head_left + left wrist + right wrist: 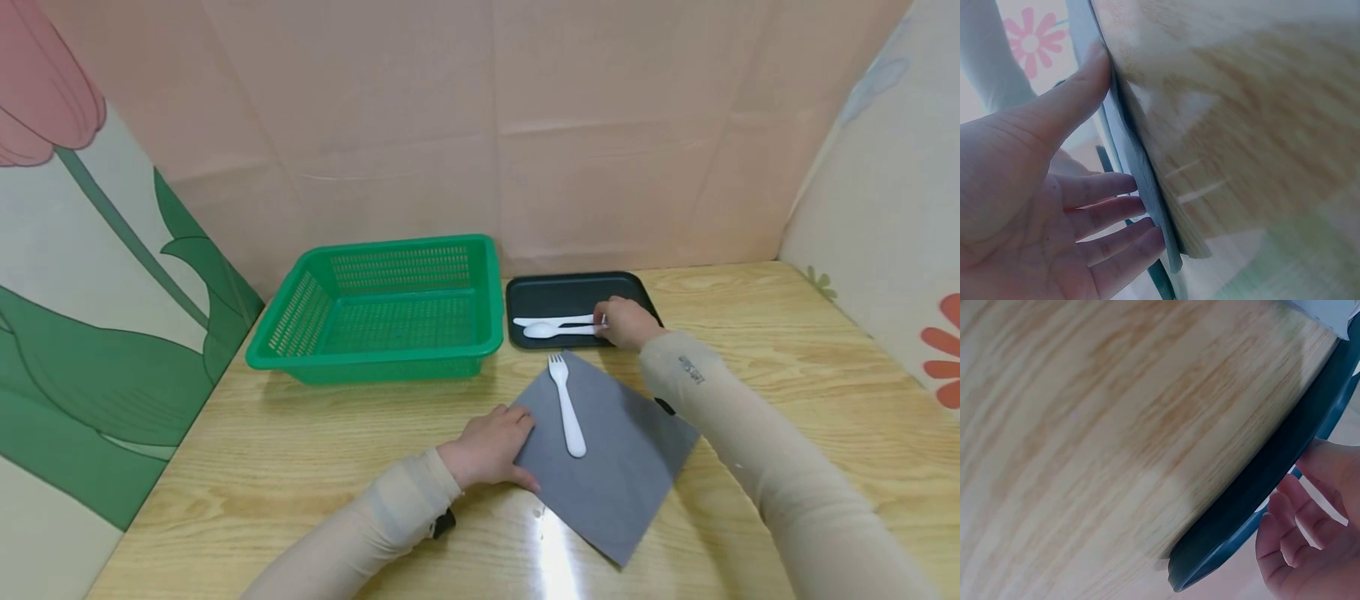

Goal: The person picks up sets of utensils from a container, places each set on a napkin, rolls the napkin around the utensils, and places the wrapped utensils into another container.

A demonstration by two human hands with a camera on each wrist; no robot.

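In the head view my left hand (491, 446) rests at the left edge of a grey napkin (622, 467), fingers spread and fairly straight. The left wrist view has its fingertips and thumb touching the napkin's edge (1163, 215). A white plastic fork (567, 408) lies on the napkin, tines pointing away from me. Over the right side of a black tray (570, 292), my right hand (628, 322) touches the handle ends of a white knife (551, 321) and a white spoon (543, 331). Its fingers are bent in the right wrist view; whether they grip a handle is hidden.
A green plastic basket (405, 325) with slotted sides stands left of the tray, close beside it. Behind both hangs a pinkish sheet (637, 150). Printed panels with flowers flank the wood-grain table (300, 467).
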